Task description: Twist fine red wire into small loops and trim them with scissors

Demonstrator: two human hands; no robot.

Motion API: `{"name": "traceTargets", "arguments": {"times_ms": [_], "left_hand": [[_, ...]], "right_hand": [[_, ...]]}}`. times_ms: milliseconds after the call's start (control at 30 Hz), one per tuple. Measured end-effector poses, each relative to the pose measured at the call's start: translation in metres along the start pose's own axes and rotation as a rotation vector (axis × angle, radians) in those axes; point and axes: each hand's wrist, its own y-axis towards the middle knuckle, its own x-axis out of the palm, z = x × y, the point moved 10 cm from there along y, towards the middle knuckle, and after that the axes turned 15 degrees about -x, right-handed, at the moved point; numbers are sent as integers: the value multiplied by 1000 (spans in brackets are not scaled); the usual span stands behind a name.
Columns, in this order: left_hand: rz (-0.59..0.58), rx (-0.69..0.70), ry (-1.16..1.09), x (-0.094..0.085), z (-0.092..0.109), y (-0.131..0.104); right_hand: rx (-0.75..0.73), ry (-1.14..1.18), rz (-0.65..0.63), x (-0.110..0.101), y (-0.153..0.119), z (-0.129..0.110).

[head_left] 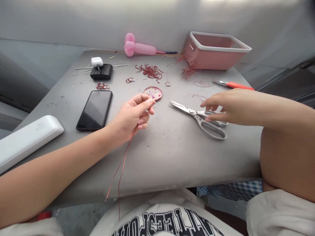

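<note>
My left hand [137,113] is closed in a pinch over the middle of the table, thumb against forefinger. Thin red cord [125,157] comes out below it, its loose ends hanging past the table's front edge. Whatever lies between the fingertips is mostly hidden. Just beyond them sits a small round red-rimmed dish [157,97] of pale beads. On the right, my right hand [218,106] hovers over the handles of grey scissors [211,129], thumb and fingers apart; whether it touches them I cannot tell. The scissor blades point left, towards the dish.
A black phone [95,109], a white bar-shaped object [31,141] and a black device [101,72] with a white case [97,61] are left. Red cord pieces [152,71], a pink balloon [141,48], a pink bin [216,57] and an orange-handled tool [237,86] lie farther back.
</note>
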Motion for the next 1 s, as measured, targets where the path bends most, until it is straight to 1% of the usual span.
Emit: {"name": "traceTargets", "arguments": {"times_ms": [33,67,133,167,200,267,333,400,533,667,767,900,1000], "left_hand": [[-8,-1,21,2,-1,-1],[-17,-4,43,4,-2,-1],[-49,-20,91,10,-7,-3],[-77,-35,119,14,-10,-4],[-110,-53,147,18,-13,-5],[-162,-74,195,23,-17,-7],[-174,-75,231,25,-18,-8],[-160,-75,255,24,-18,-9],[-195,-87,285,28,-17,-11],[-273,-124,344,33,-22,-14],[-317,-139,346,36,-26,-16],[-372,-151,269,40,-30,-17],[-388,-165,200,43,-33,-16]], "right_hand": [[-39,68,28,-1,5,-12],[-88,157,127,-7,10,-27],[-149,405,400,-21,20,-52],[-189,535,489,-22,24,-64],[-218,646,539,-19,30,-74],[-271,842,583,-9,39,-89],[-313,989,623,-3,42,-95],[-339,1079,667,0,42,-93],[-382,1150,697,0,38,-91],[-499,1171,681,-4,34,-101],[-558,1115,719,-8,28,-108],[-608,1012,817,-15,22,-114],[-585,887,864,-17,21,-116]]}}
